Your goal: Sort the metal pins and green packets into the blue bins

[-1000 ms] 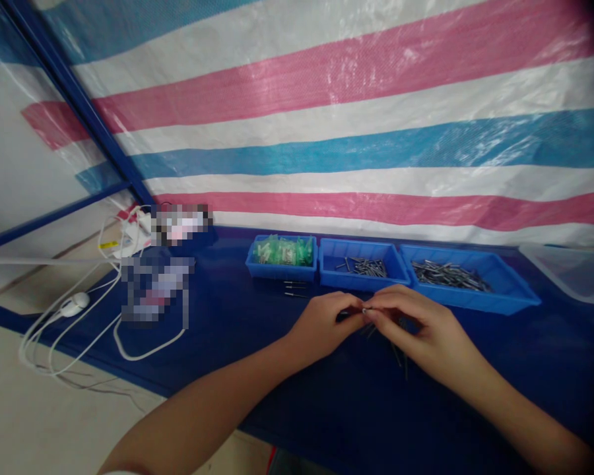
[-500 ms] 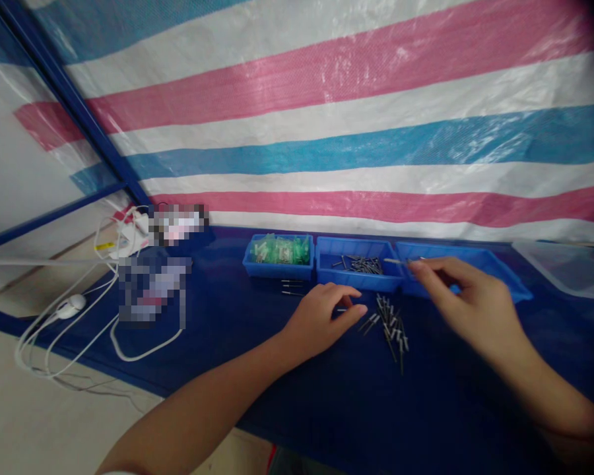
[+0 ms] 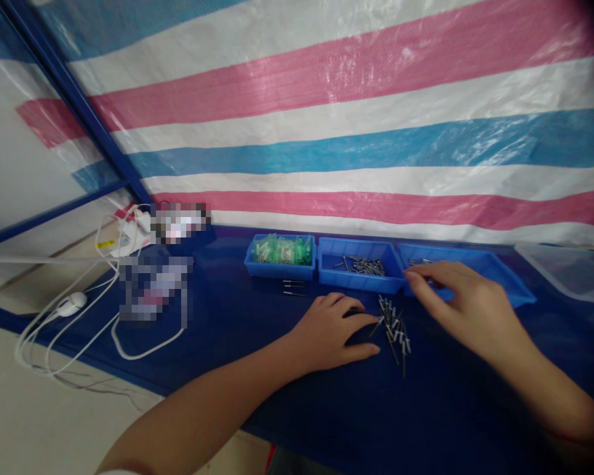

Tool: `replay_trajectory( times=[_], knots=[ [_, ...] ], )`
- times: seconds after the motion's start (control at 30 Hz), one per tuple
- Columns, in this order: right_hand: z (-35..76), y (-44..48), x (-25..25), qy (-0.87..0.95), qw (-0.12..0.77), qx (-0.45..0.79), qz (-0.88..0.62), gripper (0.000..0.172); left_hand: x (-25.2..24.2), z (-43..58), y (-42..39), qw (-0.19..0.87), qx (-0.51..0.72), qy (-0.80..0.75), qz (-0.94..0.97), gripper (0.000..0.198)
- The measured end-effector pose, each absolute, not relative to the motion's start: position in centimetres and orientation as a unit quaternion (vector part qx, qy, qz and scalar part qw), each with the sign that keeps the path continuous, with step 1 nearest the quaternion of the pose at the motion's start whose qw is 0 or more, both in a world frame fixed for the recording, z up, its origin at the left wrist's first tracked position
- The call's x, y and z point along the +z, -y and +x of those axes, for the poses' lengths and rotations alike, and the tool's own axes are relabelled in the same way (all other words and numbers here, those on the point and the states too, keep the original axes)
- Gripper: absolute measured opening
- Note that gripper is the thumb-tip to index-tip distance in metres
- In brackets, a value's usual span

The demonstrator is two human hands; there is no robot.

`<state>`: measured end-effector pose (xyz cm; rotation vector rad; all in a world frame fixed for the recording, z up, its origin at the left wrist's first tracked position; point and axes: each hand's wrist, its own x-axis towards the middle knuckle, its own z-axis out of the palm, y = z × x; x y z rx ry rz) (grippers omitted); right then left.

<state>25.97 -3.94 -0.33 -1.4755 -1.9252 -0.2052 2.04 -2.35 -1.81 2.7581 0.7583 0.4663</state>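
Note:
My left hand (image 3: 329,333) is low over the blue table, its thumb and fingers apart. Its index fingertip is at the left edge of a loose pile of pop rivets (image 3: 396,330), with no rivet seen gripped. Over the front of the right blue bin (image 3: 495,274) is my right hand (image 3: 468,307), thumb and index fingertip close together. Whatever they pinch, if anything, is hidden. A few rivets (image 3: 420,262) show inside that bin behind the fingers. The middle blue bin (image 3: 359,280) holds more rivets (image 3: 366,266).
A left blue bin (image 3: 280,270) holds green plastic packets (image 3: 284,251). Several rivets (image 3: 294,287) lie in front of it. A clear plastic lid or tray (image 3: 569,274) is at the far right. White cables (image 3: 129,358) trail over the left side; a striped sheet (image 3: 356,145) hangs behind.
My left hand has moved slightly right and nearer, its thumb and index finger spreading beside the pile. The rivet that stuck out of my right fingertips no longer shows there.

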Motion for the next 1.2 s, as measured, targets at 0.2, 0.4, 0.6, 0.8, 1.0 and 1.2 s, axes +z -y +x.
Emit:
replay_trajectory(
  times=[0.2, 0.4, 0.6, 0.8, 1.0, 1.2],
  knots=[
    [23.4, 4.6, -0.7, 0.848, 0.242, 0.092, -0.463, 0.02, -1.9, 2.4, 2.4, 0.093, 0.155, -0.278, 0.943, 0.04],
    [23.8, 4.4, -0.9, 0.842, 0.231, 0.087, -0.48, 0.024, -2.3, 3.4, 2.1, 0.079, 0.164, -0.314, 0.932, 0.026],
    [24.0, 4.4, -0.6, 0.826, 0.218, 0.102, -0.51, 0.025, -2.3, 3.6, 2.3, 0.069, 0.164, -0.341, 0.923, 0.022],
    [23.5, 4.4, -0.9, 0.797, 0.268, 0.143, -0.522, 0.023, -1.9, 3.3, 2.0, 0.14, 0.231, -0.371, 0.889, 0.018],
    [22.6, 4.6, -0.9, 0.728, 0.342, 0.271, -0.528, 0.029, -1.4, 3.3, 1.8, 0.342, 0.333, -0.365, 0.799, 0.017],
    [22.3, 4.8, -0.6, 0.682, 0.373, 0.361, -0.516, 0.027, -1.9, 3.5, 2.1, 0.452, 0.406, -0.37, 0.703, 0.021]
  ],
)
